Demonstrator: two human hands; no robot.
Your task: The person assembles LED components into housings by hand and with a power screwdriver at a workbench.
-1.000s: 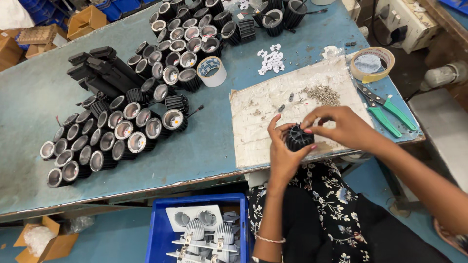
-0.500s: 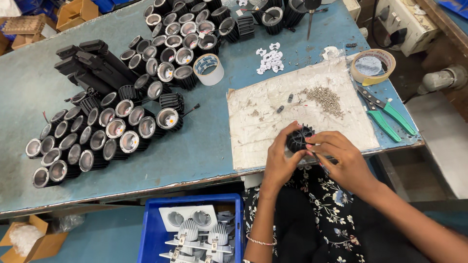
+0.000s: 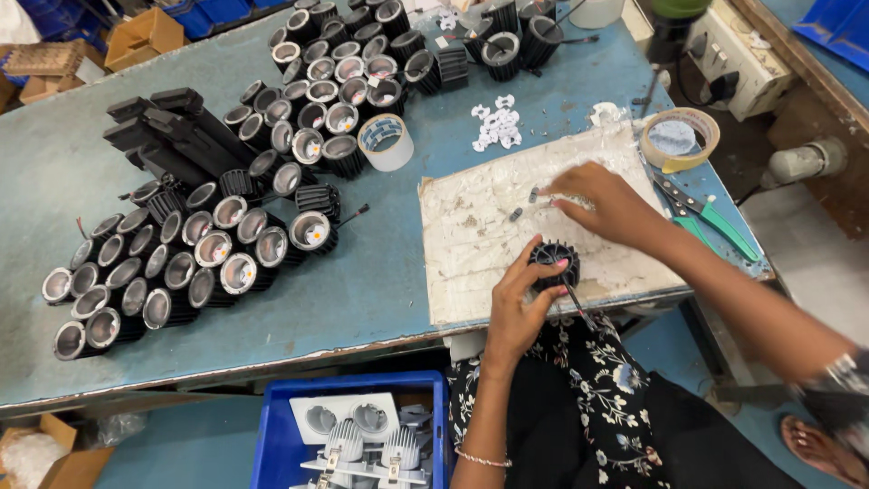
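Two hands, left hand (image 3: 518, 303) grip pinching black finned housing (image 3: 554, 263), right hand (image 3: 605, 204) fingers spread over white board (image 3: 471, 235)

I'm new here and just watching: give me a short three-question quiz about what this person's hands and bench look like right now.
1. True or false: the left hand holds a black finned round part at the near edge of the white board.
2. What does the right hand reach over? A) the blue crate B) the white board C) the cardboard boxes
3. Fill in: the green-handled tool lies to the ____ of the board, near the tape roll.

Key: 1 true; 2 B; 3 right.
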